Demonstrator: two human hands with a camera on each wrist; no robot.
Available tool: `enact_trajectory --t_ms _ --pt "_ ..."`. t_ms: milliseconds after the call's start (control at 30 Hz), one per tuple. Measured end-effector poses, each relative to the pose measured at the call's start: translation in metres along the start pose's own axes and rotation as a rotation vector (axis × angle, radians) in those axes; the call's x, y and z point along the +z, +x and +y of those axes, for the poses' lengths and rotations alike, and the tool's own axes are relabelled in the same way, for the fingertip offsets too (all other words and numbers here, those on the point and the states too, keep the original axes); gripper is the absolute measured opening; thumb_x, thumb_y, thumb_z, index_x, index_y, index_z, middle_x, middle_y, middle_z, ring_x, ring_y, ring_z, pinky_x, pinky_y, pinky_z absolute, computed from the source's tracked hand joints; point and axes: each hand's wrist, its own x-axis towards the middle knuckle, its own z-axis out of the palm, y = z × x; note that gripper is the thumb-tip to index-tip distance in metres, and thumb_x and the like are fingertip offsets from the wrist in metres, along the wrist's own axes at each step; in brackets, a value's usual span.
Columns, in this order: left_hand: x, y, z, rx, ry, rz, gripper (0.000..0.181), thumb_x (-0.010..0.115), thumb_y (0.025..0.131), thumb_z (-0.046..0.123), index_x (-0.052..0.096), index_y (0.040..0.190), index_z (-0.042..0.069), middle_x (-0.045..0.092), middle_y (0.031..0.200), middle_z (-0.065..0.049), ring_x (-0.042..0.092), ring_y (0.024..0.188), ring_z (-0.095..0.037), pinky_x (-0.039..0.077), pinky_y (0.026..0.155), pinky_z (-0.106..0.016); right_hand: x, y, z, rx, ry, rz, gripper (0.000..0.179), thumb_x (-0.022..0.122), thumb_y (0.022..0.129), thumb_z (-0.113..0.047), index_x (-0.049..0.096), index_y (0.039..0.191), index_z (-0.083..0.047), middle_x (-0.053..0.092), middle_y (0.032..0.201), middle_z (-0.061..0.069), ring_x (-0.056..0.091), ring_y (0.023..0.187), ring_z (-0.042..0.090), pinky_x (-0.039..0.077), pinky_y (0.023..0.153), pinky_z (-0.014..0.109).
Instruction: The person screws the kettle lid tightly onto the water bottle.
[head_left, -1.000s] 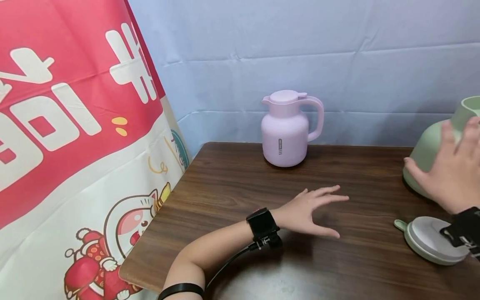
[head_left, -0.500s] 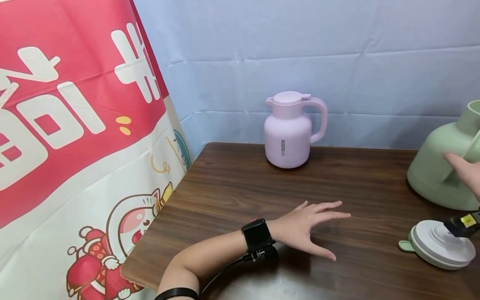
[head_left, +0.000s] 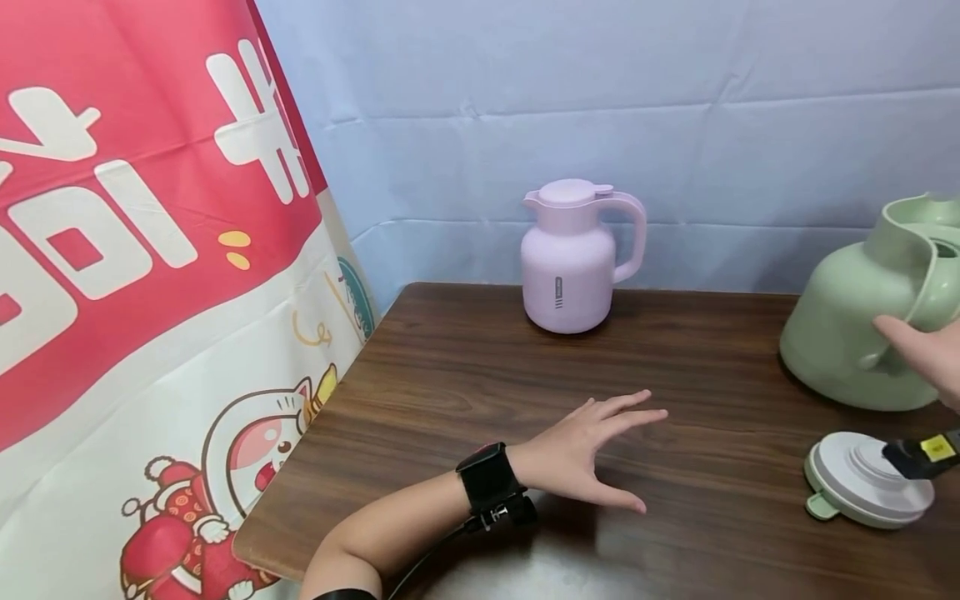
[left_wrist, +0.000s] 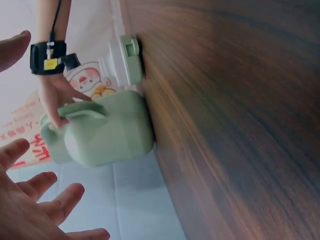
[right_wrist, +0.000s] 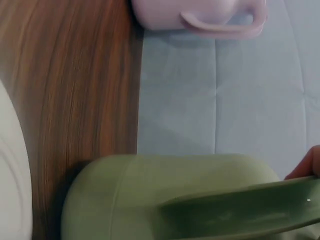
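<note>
The lid [head_left: 855, 479] is off and lies upside down on the table [head_left: 435, 383], white side up, its green tab towards the near edge; by its colour it appears to belong to the green jug [head_left: 832, 333], which stands upright just behind it at the right, mouth [head_left: 918, 215] uncovered. So the jug's top is bare and lifting the lid away counts as done; putting the two together again is not done, and the jug appears to rest on its base rather than hang in the air. The lilac jug [head_left: 567, 267] stands well apart near the back edge, its top closed and no hand on it; as far as the views show, nothing there is begun.

The right hand [left_wrist: 54, 92] is at the green jug's handle [right_wrist: 240, 210] — in the left wrist view its fingers bend around the upper part, while the thumb stretches along the near side; it seems to hold the handle, though how firmly cannot be told, since much of the hand lies outside the head view. The wrist camera [head_left: 930, 454] overlaps the lid from above; whether it touches is unclear. The left hand [head_left: 562, 458] is spread wide — fingers fanned, thumb well away from them — over the middle of the table; it holds nothing and is apart from both jugs.
</note>
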Motion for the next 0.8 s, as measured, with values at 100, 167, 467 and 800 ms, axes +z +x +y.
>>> enact_trajectory --t_ms 100,167,467,800 --pt "0.000 -0.001 -0.002 0.007 -0.019 0.012 0.096 0.078 0.076 0.044 0.021 0.151 0.028 0.008 0.156 0.011 0.015 0.137 0.001 0.014 0.110 -0.054 0.003 -0.004 -0.005 -0.012 0.015 -0.042 0.080 0.056 0.081 -0.002 0.018 0.149 -0.016 0.027 0.127 -0.019 0.029 0.118 -0.002 0.018 0.100 0.010" --pt "0.000 -0.001 -0.004 0.006 -0.028 0.023 0.096 0.078 0.076 0.043 0.021 0.151 0.029 0.009 0.156 0.010 0.015 0.138 0.000 0.015 0.111 -0.053 0.005 -0.007 -0.010 -0.024 0.017 -0.080 0.085 0.058 0.079 0.002 0.016 0.150 -0.018 0.026 0.129 -0.017 0.028 0.118 -0.002 0.018 0.097 0.008" --pt "-0.005 -0.003 -0.008 -0.032 -0.028 0.063 0.095 0.077 0.078 0.042 0.018 0.152 0.030 0.010 0.156 0.007 0.011 0.139 -0.003 0.017 0.111 -0.051 0.009 -0.023 -0.028 -0.214 0.041 -0.364 0.095 0.063 0.078 0.012 0.012 0.152 -0.021 0.029 0.132 -0.016 0.032 0.116 -0.004 0.023 0.087 0.002" --pt "-0.004 -0.003 -0.008 -0.079 -0.036 0.093 0.095 0.077 0.078 0.043 0.018 0.151 0.031 0.012 0.156 0.007 0.010 0.140 -0.002 0.017 0.109 -0.056 0.017 -0.055 -0.052 -0.166 0.014 -0.567 0.104 0.067 0.083 0.006 0.000 0.153 -0.032 0.028 0.139 -0.007 0.042 0.100 -0.003 0.040 0.063 0.011"
